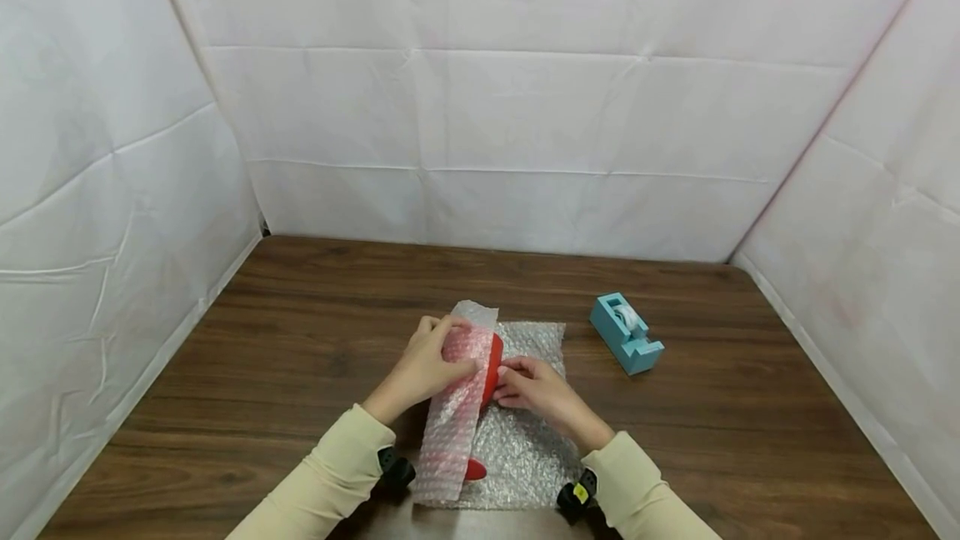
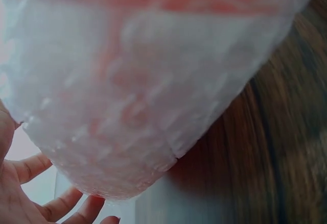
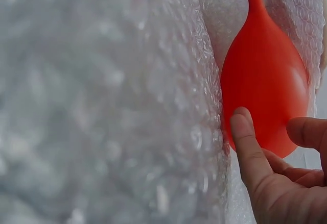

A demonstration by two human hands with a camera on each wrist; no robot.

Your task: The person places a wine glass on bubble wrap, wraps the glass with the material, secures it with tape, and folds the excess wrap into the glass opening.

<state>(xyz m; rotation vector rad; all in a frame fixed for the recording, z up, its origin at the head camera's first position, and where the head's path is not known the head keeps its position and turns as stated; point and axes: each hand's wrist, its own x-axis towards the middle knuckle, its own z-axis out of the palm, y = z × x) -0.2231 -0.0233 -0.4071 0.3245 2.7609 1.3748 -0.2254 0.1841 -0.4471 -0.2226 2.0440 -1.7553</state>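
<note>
A red stemmed goblet (image 3: 265, 81) lies on its side on a sheet of bubble wrap (image 1: 525, 440), its bowl toward the far end and its foot toward the near edge. The left side of the sheet is folded over it, showing pink where the red comes through. My left hand (image 1: 420, 361) grips this folded flap over the bowl, thumb and fingers spread across the wrap. From the right, my right hand (image 1: 543, 394) holds the exposed side of the bowl near its mouth between thumb and curled fingers. The stem is mostly hidden under the flap in the head view.
A blue tape dispenser (image 1: 627, 336) with a roll of clear tape stands at the right on the dark wooden table (image 1: 337, 298). White sheeting (image 1: 480, 107) hangs behind the table and along both sides. A black wrist camera sits on each sleeve.
</note>
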